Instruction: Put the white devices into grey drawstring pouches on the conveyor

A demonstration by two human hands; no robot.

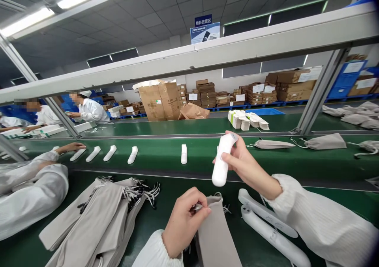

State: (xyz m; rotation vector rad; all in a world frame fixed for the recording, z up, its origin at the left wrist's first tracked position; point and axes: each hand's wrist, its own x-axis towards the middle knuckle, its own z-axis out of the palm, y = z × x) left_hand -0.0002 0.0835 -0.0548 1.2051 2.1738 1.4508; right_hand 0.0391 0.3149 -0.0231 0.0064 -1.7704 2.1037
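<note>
My right hand [244, 164] is raised above the belt, shut on a white handheld device, probably a thermometer [221, 160], with its narrow end up. My left hand [184, 223] pinches the top edge and drawstring of a grey fabric drawstring pouch [216, 239] on the green work surface [174, 223]. A stack of similar pouches [94, 223] with dark cord ends lies to the left. Two long white plastic pieces [266, 219] lie close below my right forearm.
A co-worker's white sleeve [32, 184] and hand [69, 148] reach in from the left. White devices [109, 153] stand spaced along a green conveyor belt [154, 156], with filled pouches [325, 141] to the right. A grey overhead rail [189, 64] crosses above; cardboard boxes [160, 100] stand behind.
</note>
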